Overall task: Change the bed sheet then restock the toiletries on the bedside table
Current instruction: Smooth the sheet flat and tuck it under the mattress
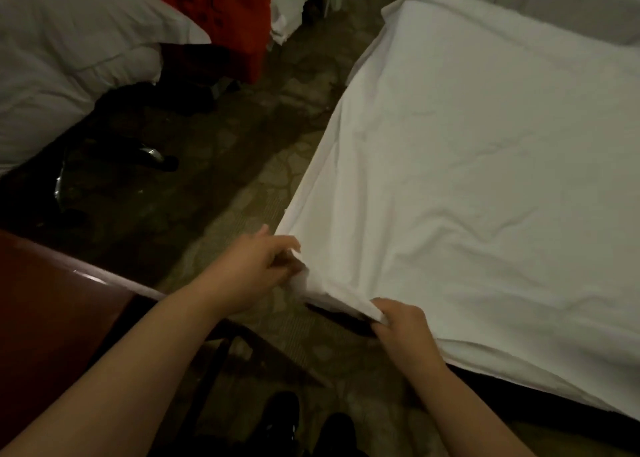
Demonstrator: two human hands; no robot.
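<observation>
- One reddish-brown table (52, 304) fills the lower left corner, its glossy edge beside the left forearm.
- One heap of white bedding (69, 54) lies at the upper left, with one red bag (225, 13) standing just right of it on the patterned carpet (214, 186).
- The left hand (256, 266) reaches to the near corner of the bed; its fingers curl on a bunched fold of the white sheet (485, 165) and pinch it.
- Two dark shoes (308, 425) show at the bottom edge, between the two forearms.
- The right hand (401, 325) grips the sheet's edge just right of that corner, fingers closed round the cloth, lifting it off the dark bed base below.
- The one sheet spreads wrinkled across the bed (519, 384), covering the right half of the view, its left edge hanging over the side.
</observation>
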